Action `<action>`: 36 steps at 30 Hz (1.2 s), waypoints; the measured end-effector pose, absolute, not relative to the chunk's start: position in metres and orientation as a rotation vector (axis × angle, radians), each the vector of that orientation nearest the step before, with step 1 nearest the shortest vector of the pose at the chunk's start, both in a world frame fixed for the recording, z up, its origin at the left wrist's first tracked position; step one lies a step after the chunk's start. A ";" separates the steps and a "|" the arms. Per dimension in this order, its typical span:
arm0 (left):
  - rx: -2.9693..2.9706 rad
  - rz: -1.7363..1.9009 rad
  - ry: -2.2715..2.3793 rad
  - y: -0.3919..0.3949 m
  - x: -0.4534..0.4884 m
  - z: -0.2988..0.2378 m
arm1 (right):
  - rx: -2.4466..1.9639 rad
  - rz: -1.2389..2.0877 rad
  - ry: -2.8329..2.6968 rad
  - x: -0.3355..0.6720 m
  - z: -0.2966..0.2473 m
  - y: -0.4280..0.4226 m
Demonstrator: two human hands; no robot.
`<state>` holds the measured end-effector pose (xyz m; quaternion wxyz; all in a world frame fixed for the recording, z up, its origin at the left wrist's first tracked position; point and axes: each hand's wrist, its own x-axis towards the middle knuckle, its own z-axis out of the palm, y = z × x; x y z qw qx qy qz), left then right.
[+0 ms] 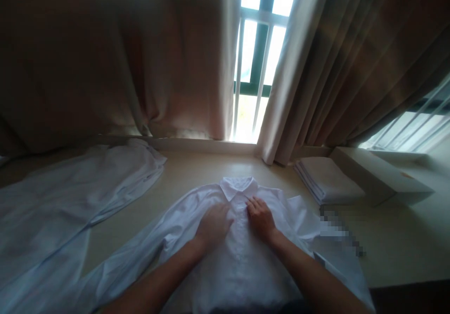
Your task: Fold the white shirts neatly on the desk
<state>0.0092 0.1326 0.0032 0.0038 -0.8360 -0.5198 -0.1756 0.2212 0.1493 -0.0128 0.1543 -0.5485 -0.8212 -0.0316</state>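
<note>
A white button-up shirt (242, 267) lies front up on the pale surface, its collar (237, 187) pointing away from me. My left hand (215, 222) is over the chest left of the button placket; motion smears its fingers, so their hold cannot be made out. On the other side of the placket, just below the collar, my right hand (260, 215) rests on the cloth with its fingers stretched out. The left sleeve in view (130, 250) runs down toward the lower left. The right sleeve (305, 215) lies creased beside the body.
More white garments (70, 187) are spread at the left. A folded white stack (326, 178) sits at the back right, beside a pale box (379, 175). Curtains (316, 70) hang around a barred window (255, 61) behind. A pixelated patch covers something right of the shirt.
</note>
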 end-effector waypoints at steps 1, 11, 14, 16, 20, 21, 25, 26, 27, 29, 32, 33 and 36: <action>-2.618 -0.538 -1.655 0.122 0.012 -0.005 | -1.550 -0.049 -2.386 0.212 -0.015 0.141; -2.467 -0.334 -1.889 0.108 0.009 -0.034 | -1.718 0.262 -2.412 0.181 -0.028 0.113; -2.468 -0.309 -1.897 0.108 0.011 -0.034 | -1.748 0.281 -2.398 0.181 -0.024 0.113; -2.476 -0.292 -1.909 0.107 0.013 -0.035 | -1.781 0.294 -2.390 0.181 -0.021 0.112; -2.509 -0.241 -1.929 0.107 0.008 -0.032 | -1.839 0.333 -2.377 0.183 -0.013 0.109; -2.532 -0.220 -1.921 0.107 0.005 -0.030 | -1.844 0.348 -2.383 0.184 -0.012 0.109; -2.579 -0.169 -1.898 0.107 -0.012 -0.023 | -1.840 0.356 -2.397 0.186 -0.011 0.108; -2.571 -0.178 -1.901 0.107 -0.015 -0.022 | -1.832 0.343 -2.390 0.186 -0.012 0.108; -2.559 -0.192 -1.905 0.108 -0.017 -0.021 | -1.818 0.326 -2.381 0.187 -0.013 0.108; -2.544 -0.213 -1.913 0.109 -0.017 -0.021 | -1.802 0.306 -2.363 0.187 -0.015 0.109; -2.536 -0.214 -1.940 0.115 -0.013 -0.019 | -1.814 0.312 -2.356 0.187 -0.014 0.113; -2.535 -0.212 -1.949 0.117 -0.012 -0.019 | -1.819 0.313 -2.353 0.186 -0.014 0.115; -2.528 -0.215 -1.959 0.122 -0.010 -0.018 | -1.821 0.299 -2.341 0.186 -0.013 0.121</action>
